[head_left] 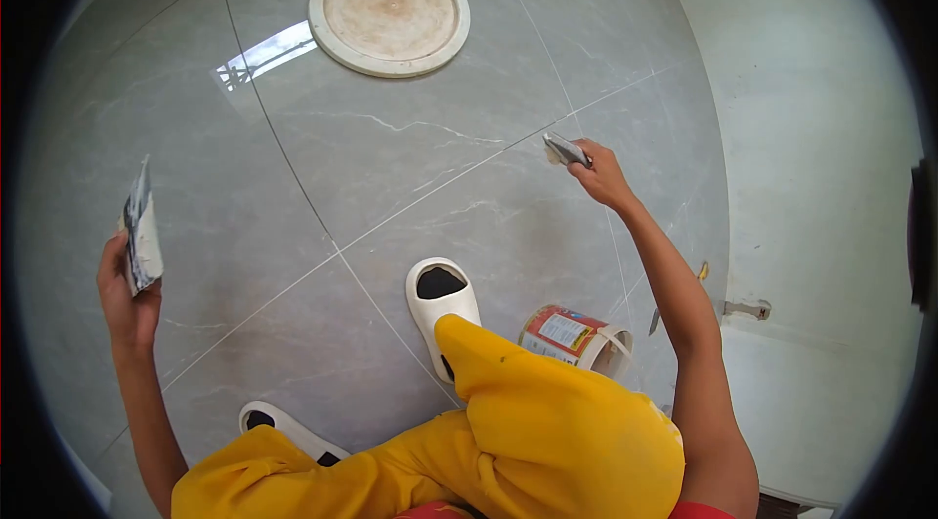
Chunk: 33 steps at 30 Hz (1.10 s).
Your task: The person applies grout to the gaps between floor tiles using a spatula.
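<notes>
At the left, my left hand is closed around the lower end of a wide, flat putty blade. White putty is smeared thickly over its face, and the blade points up and away from me. On the right, my right arm reaches forward, and my right hand grips a putty knife with some pale putty on its end. The fingers hide most of its handle. Both tools are held apart from each other above the grey tiled floor.
A round, pale, rimmed disc lies on the floor ahead. Beside my right leg, a red-and-white labelled bucket lies on its side. A pale wall with a rough cutout stands at the right. My feet wear white slippers.
</notes>
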Tool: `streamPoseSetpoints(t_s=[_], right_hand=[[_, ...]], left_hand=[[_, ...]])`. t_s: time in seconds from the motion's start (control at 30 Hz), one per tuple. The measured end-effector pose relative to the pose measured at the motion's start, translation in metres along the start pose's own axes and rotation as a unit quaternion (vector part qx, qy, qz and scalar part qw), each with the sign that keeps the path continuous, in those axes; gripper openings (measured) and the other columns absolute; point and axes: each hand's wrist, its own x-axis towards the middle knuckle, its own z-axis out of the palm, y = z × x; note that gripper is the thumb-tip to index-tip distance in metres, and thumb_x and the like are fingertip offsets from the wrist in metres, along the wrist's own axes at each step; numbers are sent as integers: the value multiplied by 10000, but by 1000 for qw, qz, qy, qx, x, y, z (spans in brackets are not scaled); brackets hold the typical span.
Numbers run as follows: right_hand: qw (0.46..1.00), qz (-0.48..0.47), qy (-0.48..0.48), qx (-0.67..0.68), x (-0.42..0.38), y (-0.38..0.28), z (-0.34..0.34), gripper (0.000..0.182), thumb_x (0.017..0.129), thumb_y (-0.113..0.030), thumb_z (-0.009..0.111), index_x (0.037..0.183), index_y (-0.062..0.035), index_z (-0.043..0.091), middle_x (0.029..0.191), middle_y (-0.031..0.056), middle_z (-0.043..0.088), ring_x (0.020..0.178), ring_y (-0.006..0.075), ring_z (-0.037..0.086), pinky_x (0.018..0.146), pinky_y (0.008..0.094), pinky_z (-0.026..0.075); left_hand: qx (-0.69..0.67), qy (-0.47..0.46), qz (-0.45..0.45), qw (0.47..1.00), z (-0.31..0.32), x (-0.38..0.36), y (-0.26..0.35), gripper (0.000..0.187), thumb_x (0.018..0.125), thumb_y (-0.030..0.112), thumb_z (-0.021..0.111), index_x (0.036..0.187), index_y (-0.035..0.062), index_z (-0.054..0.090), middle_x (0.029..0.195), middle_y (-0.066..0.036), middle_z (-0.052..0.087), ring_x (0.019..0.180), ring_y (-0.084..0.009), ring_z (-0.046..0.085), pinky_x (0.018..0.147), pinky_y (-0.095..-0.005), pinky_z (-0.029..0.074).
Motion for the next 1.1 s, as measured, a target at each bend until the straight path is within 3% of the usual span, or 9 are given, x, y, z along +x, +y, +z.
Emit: streamPoseSetpoints(t_s=[0.07,0.27,0.43,0.5,0.7,0.8,0.93,1.03,1.1], right_hand=[[997,-57,8,-49,6,35,26,310,727,-87,558,1013,-16,656,1052,103,640,938,288,572,768,346,490],[968,-161,69,-178,32,39,84,309,733,-49,599,1034,-34,663,1080,48,607,926,248,555,704,329,531],[940,-221,-30,-257,28,54,81,284,759,-27,580,1032,-18,658,964,36,589,856,226,546,628,310,531],[952,-200,44,-227,46,56,72,273,758,-26,575,1017,-18,663,956,33,588,859,224,547,607,302,527],[950,-190,-11,-247,42,83,60,254,749,-17,577,982,-29,676,990,26,592,858,229,544,602,316,535],[955,-161,17,-250,59,99,60,261,741,-2,583,982,-35,677,1020,25,593,869,236,544,613,334,543],[944,-195,-40,-262,56,114,43,288,732,12,589,1004,-40,669,1030,25,595,901,242,544,615,344,547],[962,-141,64,-224,78,115,33,292,743,4,582,1019,-46,664,1037,29,597,921,248,545,618,345,546],[954,-145,10,-263,62,122,50,275,753,-2,575,1011,-37,661,1035,36,592,916,256,546,616,348,543]], left_hand=[[6,-173,-9,985,-22,10,23,181,975,146,484,1041,-5,560,890,-35,615,803,-69,600,541,-150,476],[199,83,114,970,29,-7,68,245,960,193,530,1134,31,587,921,-19,626,798,-64,617,592,-150,509],[269,87,124,951,72,2,89,245,987,135,477,1191,52,584,1042,-16,607,879,-68,614,639,-149,523],[276,102,134,946,93,8,86,254,991,126,467,1207,53,578,1045,-11,596,878,-67,607,632,-144,515],[256,71,124,956,111,17,74,250,998,151,461,1193,35,567,918,7,547,748,-35,529,538,-138,445],[219,-35,76,972,98,27,72,246,1002,160,455,1169,5,547,845,15,492,654,-21,423,462,-155,352],[180,-26,73,981,88,27,69,248,1005,159,448,1154,-21,531,801,19,445,620,-20,346,436,-166,287],[174,11,96,980,97,24,64,252,1006,153,442,1159,-28,529,805,19,444,629,-19,343,436,-163,290],[171,21,100,980,104,22,66,258,1007,148,438,1172,-33,523,816,17,448,638,-19,346,440,-163,292]])
